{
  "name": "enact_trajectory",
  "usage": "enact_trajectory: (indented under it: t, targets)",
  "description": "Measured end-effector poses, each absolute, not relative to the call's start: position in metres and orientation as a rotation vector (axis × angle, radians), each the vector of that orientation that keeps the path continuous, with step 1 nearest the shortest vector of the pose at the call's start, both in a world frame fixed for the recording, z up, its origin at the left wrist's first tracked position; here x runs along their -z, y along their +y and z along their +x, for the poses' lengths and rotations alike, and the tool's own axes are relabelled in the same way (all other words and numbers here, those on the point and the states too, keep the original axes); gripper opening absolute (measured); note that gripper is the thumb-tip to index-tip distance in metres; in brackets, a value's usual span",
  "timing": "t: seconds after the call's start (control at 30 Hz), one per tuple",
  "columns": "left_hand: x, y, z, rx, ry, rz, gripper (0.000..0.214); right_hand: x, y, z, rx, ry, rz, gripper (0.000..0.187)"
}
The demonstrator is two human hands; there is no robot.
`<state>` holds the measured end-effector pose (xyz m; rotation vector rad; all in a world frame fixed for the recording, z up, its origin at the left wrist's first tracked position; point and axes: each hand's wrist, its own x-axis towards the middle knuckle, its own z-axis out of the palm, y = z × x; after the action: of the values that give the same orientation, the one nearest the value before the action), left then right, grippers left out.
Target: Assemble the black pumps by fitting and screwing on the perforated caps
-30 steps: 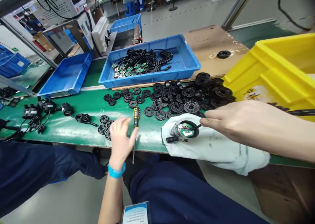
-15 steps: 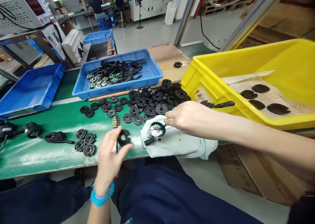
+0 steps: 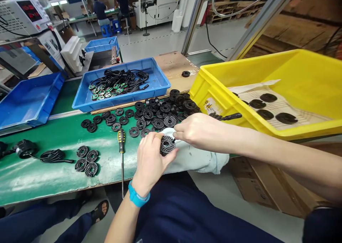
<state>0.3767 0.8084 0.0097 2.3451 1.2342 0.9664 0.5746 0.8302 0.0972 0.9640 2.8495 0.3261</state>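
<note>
My left hand (image 3: 152,154) is closed on the rim of a black disc (image 3: 167,145) with curved grooves and a centre hole. The disc lies over the spot where a round housing with a circuit board showed earlier, and that housing is now hidden. Close by on the right, my right hand (image 3: 189,129) pinches a thin black cable (image 3: 174,140) at the disc's edge. Below both hands a pale cloth (image 3: 197,159) is spread on the green bench. Left of my left hand lies a screwdriver (image 3: 121,141) with a yellow and black handle.
Many grooved discs (image 3: 157,123) are heaped behind my hands, with a small group (image 3: 86,161) at the left. A blue tray (image 3: 157,91) holds cables and circuit boards. The yellow bin (image 3: 240,118) stands at the right. A coiled cable (image 3: 52,155) lies far left.
My left hand has moved right with the disc, bringing it from beside the cloth onto the housing. My right hand keeps its pinch beside it. The view has shifted slightly.
</note>
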Motion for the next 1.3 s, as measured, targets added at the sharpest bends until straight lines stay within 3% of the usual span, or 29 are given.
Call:
enact_trajectory:
  t: [0.23, 0.4, 1.0, 1.17, 1.3]
  targets:
    - [-0.021, 0.805, 0.377, -0.831, 1.368, 2.364, 0.037, -0.097, 0.830, 0.575, -0.306, 2.840, 0.944, 0.028]
    - [-0.012, 0.808, 0.379, -0.949, 1.379, 2.320, 0.052, -0.099, 0.831, 0.574, -0.276, 2.837, 0.950, 0.027]
    - [0.017, 0.802, 0.386, -1.068, 1.324, 2.480, 0.046, -0.092, 0.830, 0.573, -0.349, 2.892, 0.908, 0.022]
    - [0.033, 0.799, 0.397, -1.217, 1.228, 2.634, 0.062, -0.090, 0.827, 0.569, -0.398, 2.846, 0.826, 0.026]
    - [0.035, 0.798, 0.401, -1.147, 1.202, 2.663, 0.057, -0.097, 0.832, 0.563, -0.371, 2.825, 0.751, 0.030]
